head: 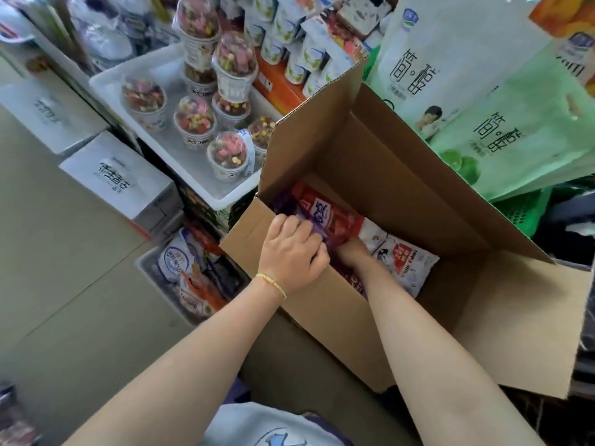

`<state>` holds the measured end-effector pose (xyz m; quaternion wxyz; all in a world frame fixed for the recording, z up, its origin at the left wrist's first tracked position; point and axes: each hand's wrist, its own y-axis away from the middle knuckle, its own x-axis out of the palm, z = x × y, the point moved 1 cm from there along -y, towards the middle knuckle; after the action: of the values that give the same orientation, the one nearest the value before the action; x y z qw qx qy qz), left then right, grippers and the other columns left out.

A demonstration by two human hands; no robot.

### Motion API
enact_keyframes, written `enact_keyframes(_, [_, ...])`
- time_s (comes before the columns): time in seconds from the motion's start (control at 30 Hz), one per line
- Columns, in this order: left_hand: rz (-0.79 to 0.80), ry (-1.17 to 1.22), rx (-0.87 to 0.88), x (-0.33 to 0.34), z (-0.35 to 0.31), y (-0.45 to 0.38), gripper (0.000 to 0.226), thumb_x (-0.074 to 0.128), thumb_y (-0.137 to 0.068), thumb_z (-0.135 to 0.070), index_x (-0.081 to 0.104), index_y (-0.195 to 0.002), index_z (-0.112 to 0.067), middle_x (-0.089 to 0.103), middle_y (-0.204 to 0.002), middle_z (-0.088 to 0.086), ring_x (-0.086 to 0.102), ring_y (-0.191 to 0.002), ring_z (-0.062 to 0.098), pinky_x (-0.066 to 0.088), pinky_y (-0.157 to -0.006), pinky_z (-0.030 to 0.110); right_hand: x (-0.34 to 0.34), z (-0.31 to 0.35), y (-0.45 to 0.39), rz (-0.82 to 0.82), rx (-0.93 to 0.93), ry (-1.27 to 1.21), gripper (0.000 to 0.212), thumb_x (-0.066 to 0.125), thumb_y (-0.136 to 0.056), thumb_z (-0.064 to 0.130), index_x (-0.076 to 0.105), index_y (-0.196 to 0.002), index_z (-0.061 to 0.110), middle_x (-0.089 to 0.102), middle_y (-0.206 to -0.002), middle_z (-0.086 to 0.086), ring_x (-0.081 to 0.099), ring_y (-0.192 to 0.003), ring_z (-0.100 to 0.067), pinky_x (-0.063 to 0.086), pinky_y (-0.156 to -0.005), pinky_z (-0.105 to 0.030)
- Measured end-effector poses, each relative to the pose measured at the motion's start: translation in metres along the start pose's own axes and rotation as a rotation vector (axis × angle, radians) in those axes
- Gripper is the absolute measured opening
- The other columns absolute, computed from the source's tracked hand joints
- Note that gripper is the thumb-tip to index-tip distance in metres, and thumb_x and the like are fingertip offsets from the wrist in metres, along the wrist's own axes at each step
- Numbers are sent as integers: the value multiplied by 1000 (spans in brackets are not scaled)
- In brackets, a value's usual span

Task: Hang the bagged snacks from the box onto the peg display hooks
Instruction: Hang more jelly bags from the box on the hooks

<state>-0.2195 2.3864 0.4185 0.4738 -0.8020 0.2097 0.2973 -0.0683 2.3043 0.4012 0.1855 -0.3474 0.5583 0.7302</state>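
Nearest, the left hand (pixel 291 252) curls its fingers round the edge of a purple plastic snack bag (pixel 314 228) inside the open brown cardboard box (pixel 402 201). The right hand (pixel 352 252) reaches lower, half buried among the bags; whether it grips anything I cannot tell. Pulling one bag by its edge could drag its neighbours up or tear the hang hole. The box also holds a red bag (pixel 335 212) and a white bag (pixel 405 262). Beyond, a white tray (pixel 154 82) carries dome-lidded dessert cups (pixel 227 154). No peg hooks show.
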Motion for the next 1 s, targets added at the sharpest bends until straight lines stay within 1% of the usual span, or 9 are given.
enact_keyframes(0.1, [4,9,-11,0,0,0,33,51,-91,-26,68,-66,-12,62,-73,5,54,-76,26,42,-85,41,-6,-2,1,-67,-2,-68,48,54,-99,29,50,-142,9,56,-141,-17,56,-124,-34,45,-98,-33])
enact_keyframes(0.27, [25,6,-17,2,0,1,34,50,-92,-25,68,-66,-12,61,-73,4,53,-74,26,41,-85,40,-6,-3,2,-14,43,-201,31,69,-91,24,67,-116,7,70,-110,-10,62,-79,-21,48,-61,-22])
enact_keyframes(0.4, [22,8,-22,1,0,0,35,50,-92,-25,67,-65,-12,60,-70,4,52,-73,26,41,-84,40,-11,3,9,-18,-13,-173,6,69,-90,16,67,-90,11,65,-88,-7,59,-77,-21,44,-69,-26])
enact_keyframes(0.47, [34,-5,-30,1,-2,-1,34,50,-91,-25,66,-64,-12,60,-70,4,51,-73,26,41,-83,40,-16,5,17,-72,-75,-221,12,66,-91,11,66,-79,12,65,-89,-5,59,-86,-21,44,-74,-26])
enact_keyframes(0.67, [148,-50,-42,-7,-5,-3,36,51,-92,-26,68,-63,-13,59,-66,2,50,-74,24,39,-85,39,-59,-11,66,-310,-193,-532,12,73,-91,27,73,-89,15,68,-96,-1,60,-93,-17,43,-82,-29])
enact_keyframes(0.73, [244,-58,-105,-16,-13,-11,41,49,-94,-28,72,-63,-15,62,-65,-1,50,-74,22,36,-87,37,-80,-23,97,-395,-244,-625,13,71,-92,27,71,-88,14,68,-85,-4,59,-82,-18,44,-76,-31])
enact_keyframes(0.8, [464,-49,-209,-24,-22,-22,53,39,-102,-37,75,-69,-19,69,-73,-3,54,-82,21,30,-93,36,-94,-36,125,-430,-316,-739,18,69,-93,26,72,-79,15,66,-76,-15,57,-72,-25,45,-69,-35])
enact_keyframes(0.87, [654,154,-420,-29,-33,-40,63,27,-104,-51,75,-77,-21,74,-84,-2,60,-92,19,29,-100,36,-101,-48,151,-427,-376,-976,17,68,-94,24,76,-80,18,68,-80,-16,58,-73,-28,48,-67,-36])
enact_keyframes(1.0, [678,1297,-1096,-54,-73,-83,56,42,-98,-62,72,-112,-16,76,-110,11,71,-84,20,51,-91,36,-108,-64,197,-311,-527,-1469,17,61,-88,19,74,-79,13,73,-81,-3,70,-72,-13,58,-61,-25])
